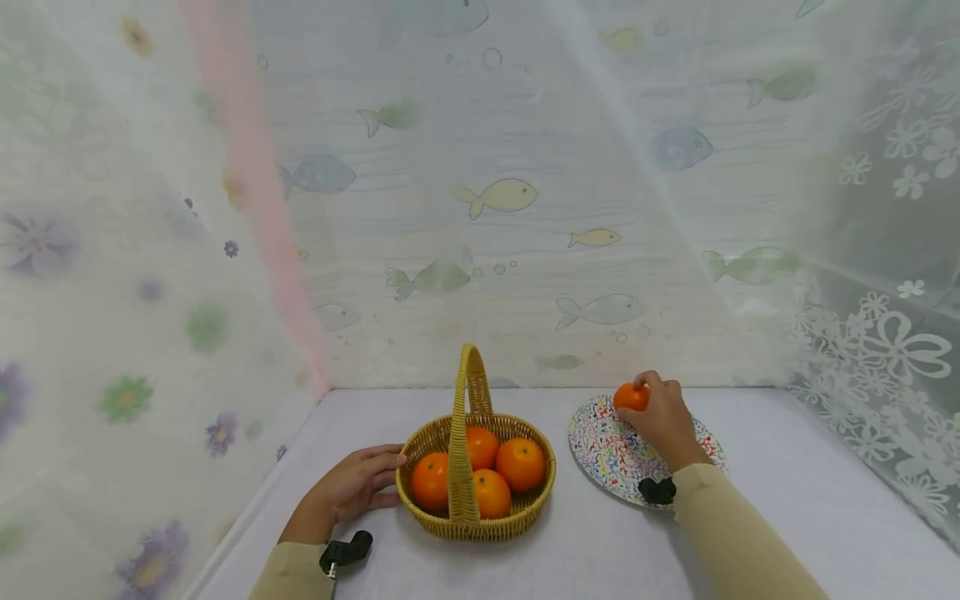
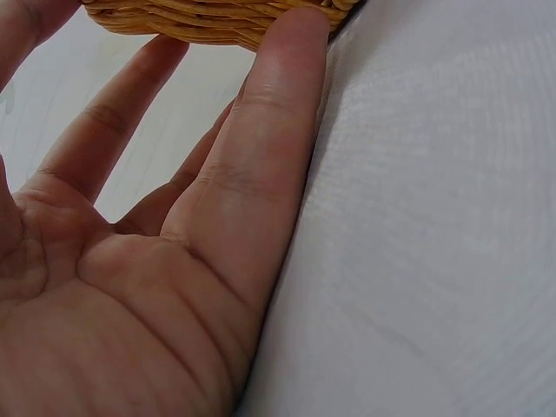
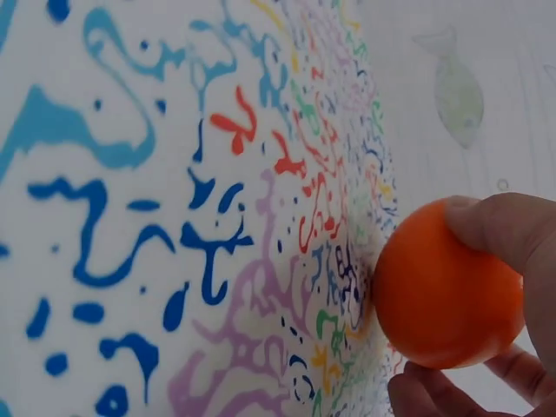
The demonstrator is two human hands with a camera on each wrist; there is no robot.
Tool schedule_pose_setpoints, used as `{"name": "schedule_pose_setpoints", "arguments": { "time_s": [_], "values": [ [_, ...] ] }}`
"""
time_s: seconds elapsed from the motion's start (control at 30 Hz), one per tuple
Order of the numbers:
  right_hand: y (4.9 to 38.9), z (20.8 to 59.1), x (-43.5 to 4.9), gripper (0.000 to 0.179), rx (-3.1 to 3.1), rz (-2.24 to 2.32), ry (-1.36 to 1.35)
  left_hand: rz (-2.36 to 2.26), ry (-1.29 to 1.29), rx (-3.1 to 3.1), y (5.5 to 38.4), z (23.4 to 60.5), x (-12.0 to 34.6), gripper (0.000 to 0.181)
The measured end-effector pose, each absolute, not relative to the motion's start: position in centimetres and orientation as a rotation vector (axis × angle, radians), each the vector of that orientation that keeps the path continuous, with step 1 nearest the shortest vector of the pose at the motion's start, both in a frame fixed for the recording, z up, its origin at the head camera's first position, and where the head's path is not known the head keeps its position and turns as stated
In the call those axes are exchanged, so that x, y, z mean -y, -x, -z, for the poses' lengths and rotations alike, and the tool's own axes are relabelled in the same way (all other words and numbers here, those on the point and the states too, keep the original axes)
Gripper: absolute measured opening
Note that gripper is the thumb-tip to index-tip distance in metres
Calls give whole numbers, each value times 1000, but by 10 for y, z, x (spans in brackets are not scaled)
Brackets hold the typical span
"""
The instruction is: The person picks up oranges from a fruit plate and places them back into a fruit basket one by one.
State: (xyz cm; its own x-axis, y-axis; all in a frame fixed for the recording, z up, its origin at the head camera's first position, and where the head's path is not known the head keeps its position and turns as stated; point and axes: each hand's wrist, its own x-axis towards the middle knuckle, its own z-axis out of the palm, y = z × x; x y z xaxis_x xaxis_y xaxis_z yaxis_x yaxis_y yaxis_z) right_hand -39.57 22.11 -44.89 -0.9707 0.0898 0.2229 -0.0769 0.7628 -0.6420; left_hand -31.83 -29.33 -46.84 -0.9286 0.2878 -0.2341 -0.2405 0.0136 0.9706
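Note:
My right hand (image 1: 663, 419) grips an orange (image 1: 632, 397) over the far part of a round, white board with multicoloured squiggles (image 1: 600, 450). In the right wrist view thumb and fingers curl round that orange (image 3: 447, 282), right at the board's surface. To the left stands a yellow wicker basket (image 1: 495, 530) with a tall handle. Several oranges (image 1: 521, 464) lie inside it. My left hand (image 1: 363, 482) rests against the basket's left side, fingers fairly straight. The left wrist view shows its fingertips at the woven wall (image 2: 191, 22).
A white cloth (image 1: 570, 558) covers the table under basket and board. Behind it hangs a pale curtain (image 1: 480, 250) printed with fish. Sheer flowered curtains (image 1: 892, 350) close off the sides.

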Motion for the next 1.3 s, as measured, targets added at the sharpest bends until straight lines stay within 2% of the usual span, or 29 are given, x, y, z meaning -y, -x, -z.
{"name": "schedule_pose_setpoints", "arguments": {
  "time_s": [0.3, 0.53, 0.9, 1.3],
  "values": [
    [389, 452, -230, 77, 2781, -1086, 25, -1978, -43, -1932, 318, 470, 293, 65],
    [377, 448, -225, 81, 2850, -1053, 43, -1973, -46, -1945, 319, 470, 294, 66],
    [367, 448, -210, 84, 2861, -945, -98, -1985, -84, -1918, 317, 470, 293, 68],
    [365, 439, -211, 88, 2822, -1091, -69, -1975, -75, -1935, 317, 469, 294, 67]
  ]
}}
